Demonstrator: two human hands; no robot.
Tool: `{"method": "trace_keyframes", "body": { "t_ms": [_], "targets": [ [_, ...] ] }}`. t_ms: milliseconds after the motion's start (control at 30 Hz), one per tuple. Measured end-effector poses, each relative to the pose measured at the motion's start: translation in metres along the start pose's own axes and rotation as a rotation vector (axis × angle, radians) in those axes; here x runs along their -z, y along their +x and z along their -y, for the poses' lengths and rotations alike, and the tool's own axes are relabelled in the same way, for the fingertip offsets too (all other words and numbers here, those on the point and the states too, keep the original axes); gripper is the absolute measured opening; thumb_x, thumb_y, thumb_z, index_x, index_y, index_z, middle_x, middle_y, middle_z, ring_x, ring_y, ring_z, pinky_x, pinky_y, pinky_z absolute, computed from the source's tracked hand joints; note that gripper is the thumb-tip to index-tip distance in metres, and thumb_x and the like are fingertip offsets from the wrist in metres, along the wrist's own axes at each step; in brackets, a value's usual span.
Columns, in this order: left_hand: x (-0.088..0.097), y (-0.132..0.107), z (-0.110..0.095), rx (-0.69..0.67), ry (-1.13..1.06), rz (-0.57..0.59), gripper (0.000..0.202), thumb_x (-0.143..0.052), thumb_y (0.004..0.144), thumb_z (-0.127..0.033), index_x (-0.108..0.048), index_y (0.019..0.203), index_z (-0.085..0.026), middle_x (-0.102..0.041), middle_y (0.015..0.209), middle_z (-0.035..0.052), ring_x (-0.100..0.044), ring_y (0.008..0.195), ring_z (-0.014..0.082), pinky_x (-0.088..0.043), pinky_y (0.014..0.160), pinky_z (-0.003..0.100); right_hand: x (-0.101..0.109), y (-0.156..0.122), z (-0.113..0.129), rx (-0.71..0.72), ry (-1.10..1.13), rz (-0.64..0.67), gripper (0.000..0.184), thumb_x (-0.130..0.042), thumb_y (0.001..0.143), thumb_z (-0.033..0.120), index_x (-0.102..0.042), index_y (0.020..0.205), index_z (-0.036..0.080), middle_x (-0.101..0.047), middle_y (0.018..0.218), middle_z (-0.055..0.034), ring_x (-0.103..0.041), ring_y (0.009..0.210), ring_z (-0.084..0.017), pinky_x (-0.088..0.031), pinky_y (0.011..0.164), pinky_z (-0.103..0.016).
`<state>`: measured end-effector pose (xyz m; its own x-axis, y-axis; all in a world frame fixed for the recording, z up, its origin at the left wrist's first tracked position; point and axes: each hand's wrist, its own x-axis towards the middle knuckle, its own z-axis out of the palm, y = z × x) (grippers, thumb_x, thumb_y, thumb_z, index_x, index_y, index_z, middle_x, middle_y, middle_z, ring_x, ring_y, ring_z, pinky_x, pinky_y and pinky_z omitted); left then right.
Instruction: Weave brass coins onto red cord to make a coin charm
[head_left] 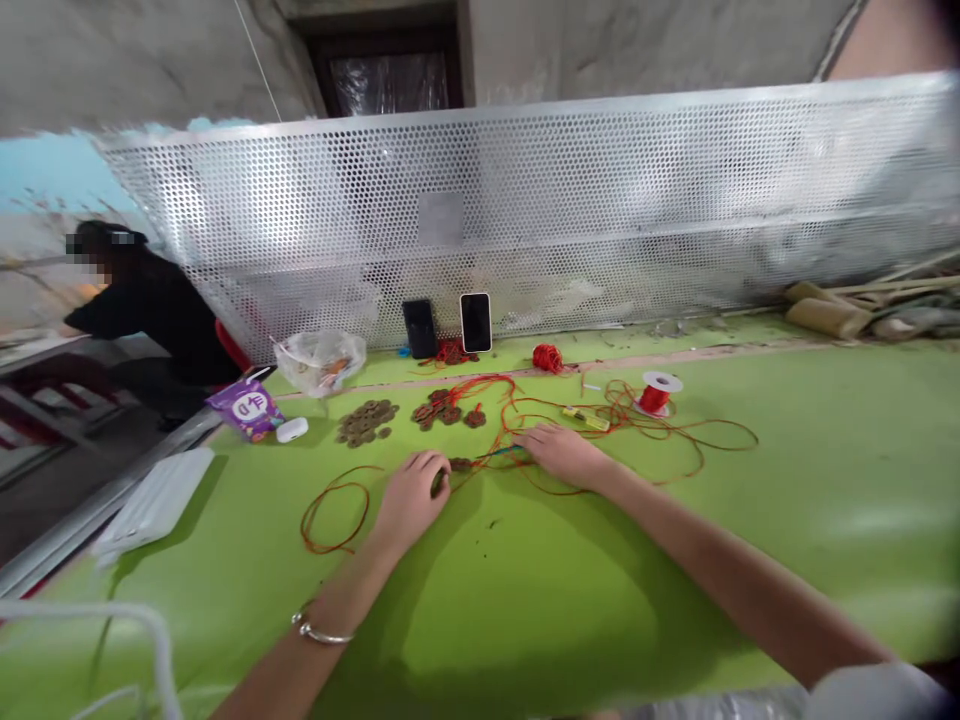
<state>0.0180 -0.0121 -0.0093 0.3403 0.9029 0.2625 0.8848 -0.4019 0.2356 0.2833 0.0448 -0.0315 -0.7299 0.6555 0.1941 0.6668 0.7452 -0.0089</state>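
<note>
My left hand (415,492) is closed, with its fingertips around a small bundle of brown coin-like discs (459,464) that lies on the green tabletop. Red cord (480,470) runs out from these discs. My right hand (561,455) rests to the right, its fingers closed on a thin teal-handled tool (506,451) that points toward the discs; its exact kind does not show. Beyond my hands are clusters of discs with red cord (436,410) and a pile of loose discs (367,422). Loops of red cord (335,518) lie left of my left hand.
A cord spool (655,397), a yellow cutter-like tool (586,418) and a red cord ball (548,358) lie right of centre. Two phones (475,323) lean against a perforated metal panel (600,210). At left are a purple packet (247,408), white case (292,430) and a seated person (161,310).
</note>
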Motion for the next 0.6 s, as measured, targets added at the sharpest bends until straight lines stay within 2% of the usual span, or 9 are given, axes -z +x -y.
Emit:
{"method": "trace_keyframes", "body": {
  "t_ms": [133, 333, 600],
  "targets": [
    [-0.002, 0.000, 0.001, 0.011, -0.008, 0.004, 0.014, -0.045, 0.082, -0.013, -0.055, 0.084, -0.022, -0.063, 0.095, 0.0033, -0.058, 0.092, 0.0207, -0.048, 0.079, 0.034, 0.004, -0.007, -0.010, -0.035, -0.015, 0.024, 0.041, -0.042, 0.087, 0.004, -0.052, 0.126, 0.009, -0.060, 0.120, -0.0142, -0.055, 0.112, -0.023, -0.043, 0.098, -0.038],
    [-0.005, 0.000, 0.002, 0.013, 0.000, 0.010, 0.013, -0.045, 0.083, -0.014, -0.055, 0.086, -0.020, -0.063, 0.098, 0.0045, -0.057, 0.094, 0.0211, -0.048, 0.079, 0.035, 0.014, -0.024, -0.019, -0.145, -0.035, -0.005, 0.030, -0.043, 0.090, 0.015, -0.062, 0.114, 0.015, -0.066, 0.104, -0.0101, -0.060, 0.100, -0.022, -0.042, 0.095, -0.038],
    [-0.004, 0.000, 0.001, -0.005, 0.028, 0.022, 0.013, -0.044, 0.084, -0.013, -0.054, 0.086, -0.020, -0.062, 0.097, 0.0053, -0.058, 0.092, 0.0209, -0.049, 0.075, 0.034, 0.014, -0.048, -0.027, -0.429, -0.062, -0.122, 0.027, -0.048, 0.086, 0.015, -0.064, 0.107, 0.013, -0.064, 0.111, -0.0130, -0.054, 0.107, -0.028, -0.039, 0.094, -0.042]
  ]
}}
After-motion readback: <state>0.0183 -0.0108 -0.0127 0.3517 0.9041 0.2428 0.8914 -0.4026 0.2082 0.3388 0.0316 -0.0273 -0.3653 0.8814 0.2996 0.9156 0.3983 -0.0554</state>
